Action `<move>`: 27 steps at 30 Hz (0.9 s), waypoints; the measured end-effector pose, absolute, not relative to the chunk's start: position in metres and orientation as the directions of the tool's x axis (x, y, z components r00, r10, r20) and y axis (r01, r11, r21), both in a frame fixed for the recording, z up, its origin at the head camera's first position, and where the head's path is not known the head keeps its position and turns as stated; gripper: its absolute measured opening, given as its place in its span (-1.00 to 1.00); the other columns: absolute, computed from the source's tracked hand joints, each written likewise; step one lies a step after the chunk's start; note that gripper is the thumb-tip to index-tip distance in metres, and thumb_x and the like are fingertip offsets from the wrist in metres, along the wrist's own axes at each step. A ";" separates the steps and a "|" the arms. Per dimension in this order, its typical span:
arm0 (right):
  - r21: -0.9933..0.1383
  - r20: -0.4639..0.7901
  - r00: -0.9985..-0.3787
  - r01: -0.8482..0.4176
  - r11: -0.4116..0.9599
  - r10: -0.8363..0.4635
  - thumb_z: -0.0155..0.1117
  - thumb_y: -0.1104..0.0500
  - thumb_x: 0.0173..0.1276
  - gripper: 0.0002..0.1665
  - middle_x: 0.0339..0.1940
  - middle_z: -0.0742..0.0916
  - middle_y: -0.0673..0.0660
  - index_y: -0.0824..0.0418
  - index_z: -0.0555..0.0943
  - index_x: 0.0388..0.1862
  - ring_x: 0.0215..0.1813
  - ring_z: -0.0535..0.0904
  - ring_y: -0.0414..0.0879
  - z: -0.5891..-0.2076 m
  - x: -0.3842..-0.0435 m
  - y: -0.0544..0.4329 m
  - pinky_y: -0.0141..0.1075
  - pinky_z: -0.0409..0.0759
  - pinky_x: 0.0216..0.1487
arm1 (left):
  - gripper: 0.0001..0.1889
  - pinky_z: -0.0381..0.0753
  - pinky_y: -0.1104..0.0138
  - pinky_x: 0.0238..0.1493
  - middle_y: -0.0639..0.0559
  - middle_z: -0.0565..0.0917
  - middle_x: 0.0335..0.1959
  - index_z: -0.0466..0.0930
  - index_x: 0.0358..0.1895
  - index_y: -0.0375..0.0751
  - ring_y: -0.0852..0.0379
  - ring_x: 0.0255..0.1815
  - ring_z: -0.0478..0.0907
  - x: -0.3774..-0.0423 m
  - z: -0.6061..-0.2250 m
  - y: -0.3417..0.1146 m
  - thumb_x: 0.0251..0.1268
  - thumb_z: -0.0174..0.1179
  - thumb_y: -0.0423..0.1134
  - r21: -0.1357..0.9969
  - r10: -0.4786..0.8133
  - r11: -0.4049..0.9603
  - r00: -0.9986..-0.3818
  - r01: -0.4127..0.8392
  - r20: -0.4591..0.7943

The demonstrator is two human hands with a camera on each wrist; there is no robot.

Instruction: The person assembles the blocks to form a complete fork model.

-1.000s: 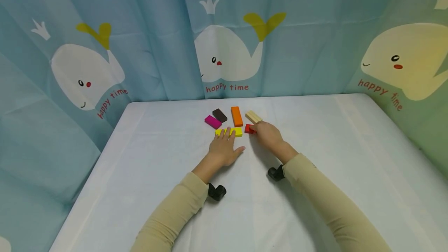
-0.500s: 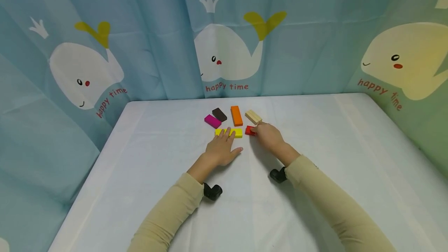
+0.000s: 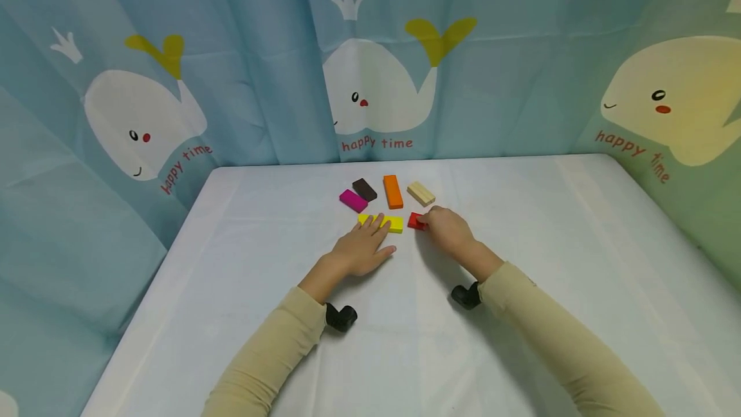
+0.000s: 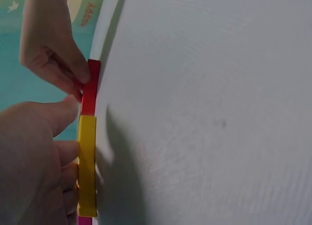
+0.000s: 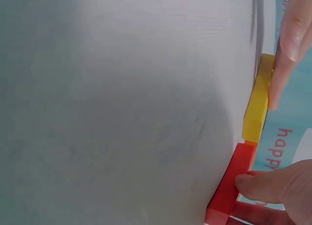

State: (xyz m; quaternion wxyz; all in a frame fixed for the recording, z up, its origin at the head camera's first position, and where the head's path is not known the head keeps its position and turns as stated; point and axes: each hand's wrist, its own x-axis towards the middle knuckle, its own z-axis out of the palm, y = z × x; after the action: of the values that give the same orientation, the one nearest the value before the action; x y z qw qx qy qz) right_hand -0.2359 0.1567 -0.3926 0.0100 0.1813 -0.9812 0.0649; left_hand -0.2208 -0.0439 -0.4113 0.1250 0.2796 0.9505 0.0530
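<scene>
In the head view my left hand lies palm down with fairly straight fingers resting on the yellow block. Just to its right, my right hand pinches the red block, its fingers covering the block's right part. From the right wrist, the thumb presses the red block's side, with other fingers partly hidden behind it. Both blocks are long, flat and rectangular. Behind them lie a magenta block, a dark brown block, an orange block and a pale wooden block.
A white cloth covers the table, whose far edge meets a blue curtain printed with whales. Black camera mounts stick out below the left wrist and the right wrist.
The yellow and red blocks have slid slightly toward the person along with both hands. The left forearm has shifted left. The four blocks behind have stayed put.
</scene>
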 end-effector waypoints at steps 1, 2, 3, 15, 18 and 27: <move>-0.129 0.044 -0.934 -0.358 0.925 -0.356 0.21 0.38 0.22 -0.78 -0.39 0.64 0.22 0.33 0.68 -0.16 -0.42 0.50 -0.01 -0.393 -0.235 0.157 -0.19 0.58 -0.28 | -0.32 -0.23 0.21 0.38 0.00 -0.16 0.47 -0.09 0.46 -0.11 0.03 0.45 -0.25 -0.221 -0.411 -0.044 0.41 -0.36 0.20 0.170 0.547 0.837 -0.811 0.520 -0.209; -0.135 0.044 -0.934 -0.358 0.924 -0.355 0.21 0.38 0.22 -0.79 -0.39 0.64 0.22 0.33 0.68 -0.17 -0.42 0.49 -0.02 -0.393 -0.235 0.157 -0.19 0.58 -0.28 | -0.32 -0.23 0.22 0.38 0.00 -0.16 0.47 -0.08 0.46 -0.11 0.04 0.45 -0.25 -0.221 -0.411 -0.045 0.41 -0.35 0.19 0.176 0.549 0.835 -0.809 0.521 -0.209; -0.140 0.045 -0.933 -0.359 0.923 -0.356 0.21 0.38 0.22 -0.79 -0.41 0.63 0.21 0.34 0.69 -0.18 -0.43 0.48 -0.02 -0.393 -0.234 0.157 -0.19 0.57 -0.29 | -0.32 -0.24 0.22 0.38 0.00 -0.15 0.47 -0.08 0.45 -0.11 0.04 0.45 -0.24 -0.220 -0.411 -0.046 0.41 -0.35 0.19 0.182 0.552 0.833 -0.808 0.523 -0.206; -0.200 0.030 -0.927 -0.371 0.907 -0.373 0.22 0.39 0.20 -0.82 -0.38 0.63 0.21 0.34 0.68 -0.22 -0.37 0.49 0.00 -0.387 -0.229 0.159 -0.17 0.56 -0.23 | -0.35 -0.22 0.25 0.38 -0.01 -0.11 0.47 -0.04 0.44 -0.17 0.09 0.45 -0.22 -0.225 -0.411 -0.050 0.44 -0.34 0.14 0.287 0.581 0.800 -0.799 0.527 -0.154; -0.237 0.005 -0.933 -0.350 0.906 -0.359 0.23 0.37 0.21 -0.76 -0.36 0.64 0.20 0.34 0.65 -0.13 -0.33 0.48 0.02 -0.384 -0.230 0.159 -0.16 0.54 -0.20 | -0.34 -0.17 0.27 0.37 -0.06 -0.06 0.46 0.00 0.42 -0.25 0.09 0.44 -0.16 -0.225 -0.412 -0.044 0.44 -0.31 0.13 0.309 0.536 0.817 -0.839 0.487 -0.096; -0.303 -0.036 -0.943 -0.304 0.903 -0.330 0.22 0.34 0.24 -0.71 -0.14 0.67 0.26 0.37 0.62 -0.04 -0.23 0.51 0.05 -0.387 -0.237 0.160 -0.10 0.52 -0.04 | -0.27 0.05 0.17 0.33 -0.25 0.05 0.41 0.13 0.39 -0.27 -0.07 0.40 0.02 -0.210 -0.408 -0.014 0.38 -0.32 0.24 0.136 0.295 0.951 -0.945 0.277 -0.142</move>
State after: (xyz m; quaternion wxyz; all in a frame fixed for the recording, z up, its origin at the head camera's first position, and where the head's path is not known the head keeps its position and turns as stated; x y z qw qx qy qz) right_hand -0.2373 0.1597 -0.3870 -0.0432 0.1625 -0.9746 0.1481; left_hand -0.2104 -0.0137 -0.4084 0.0807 0.1452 0.9845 0.0572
